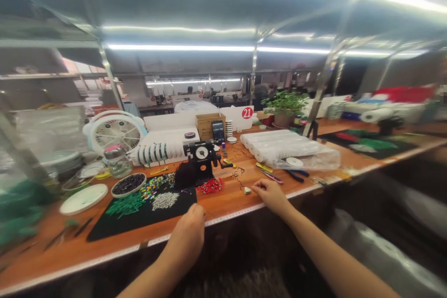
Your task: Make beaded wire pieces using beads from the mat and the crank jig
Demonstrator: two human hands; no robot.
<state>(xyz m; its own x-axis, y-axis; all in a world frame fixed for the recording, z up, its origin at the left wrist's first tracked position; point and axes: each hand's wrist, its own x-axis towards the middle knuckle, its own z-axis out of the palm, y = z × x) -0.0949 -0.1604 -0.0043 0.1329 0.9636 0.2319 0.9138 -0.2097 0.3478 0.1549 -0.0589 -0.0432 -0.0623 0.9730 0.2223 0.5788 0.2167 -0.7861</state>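
Observation:
My left hand (190,227) is closed at the table's front edge, beside the black mat (139,223); what its fingers hold, if anything, is too small to tell. My right hand (270,195) is pinched over the table edge, right of a small white piece (247,190) with dark thread near it. On the mat lie green pieces (125,204), silver pieces (165,200) and multicoloured beads (153,186). Red pieces (210,186) lie between the hands, below a black hand-cranked winder (202,160) that carries white spools (160,152).
Pliers (296,175) and a cutter (271,176) lie behind my right hand. Wrapped white rolls (286,149) stand further back. A bowl of dark beads (129,185), a white lid (84,199), a glass jar (119,163) and a fan (117,132) are at the left.

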